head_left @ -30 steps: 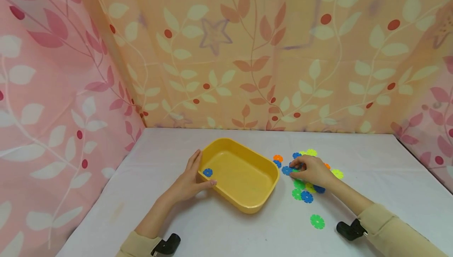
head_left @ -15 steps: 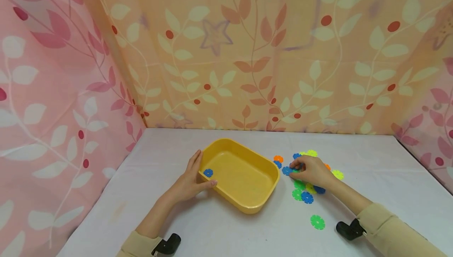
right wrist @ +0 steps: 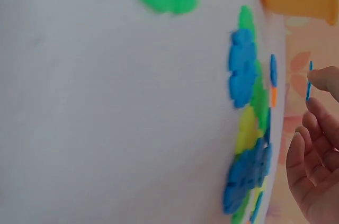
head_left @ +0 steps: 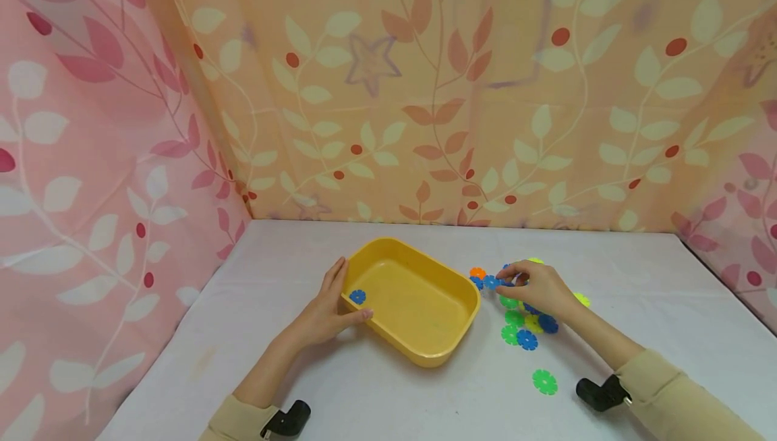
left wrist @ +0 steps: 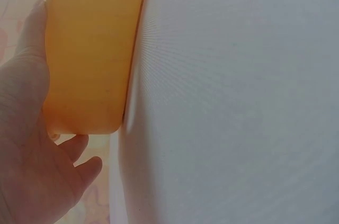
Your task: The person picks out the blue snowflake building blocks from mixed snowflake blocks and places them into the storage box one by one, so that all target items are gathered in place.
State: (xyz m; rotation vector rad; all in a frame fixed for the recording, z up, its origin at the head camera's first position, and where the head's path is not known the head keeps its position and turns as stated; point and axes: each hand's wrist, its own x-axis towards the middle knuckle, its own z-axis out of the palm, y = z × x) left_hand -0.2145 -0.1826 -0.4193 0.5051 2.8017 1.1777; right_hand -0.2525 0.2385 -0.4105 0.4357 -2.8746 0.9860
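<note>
My left hand (head_left: pixel 324 309) grips the left corner of a yellow plastic basin (head_left: pixel 425 353), thumb over the near rim and fingers along the outer side. In the left wrist view, the basin's wall (left wrist: pixel 95 54) lies between thumb and fingers. One blue snowflake disc (head_left: pixel 357 297) sits inside, near that corner. To the right, my right hand (head_left: pixel 540 287) pinches another blue snowflake disc (head_left: pixel 492 282) between thumb and fingertips. The right wrist view shows this held disc (right wrist: pixel 309 82) edge-on, raised off the table. The other fingers hang loosely curled.
Under and around the right hand lie several blue, green, yellow and orange discs, partly overlapping, including an orange disc (head_left: pixel 477 272). A green disc (head_left: pixel 544 381) lies apart, nearer the front. A white cloth (head_left: pixel 376 400) covers the table; a patterned curtain (head_left: pixel 425 90) stands behind.
My right hand has lifted slightly from the pile with the blue disc in its pinch, uncovering more discs beneath. The left hand and the basin have stayed in place.
</note>
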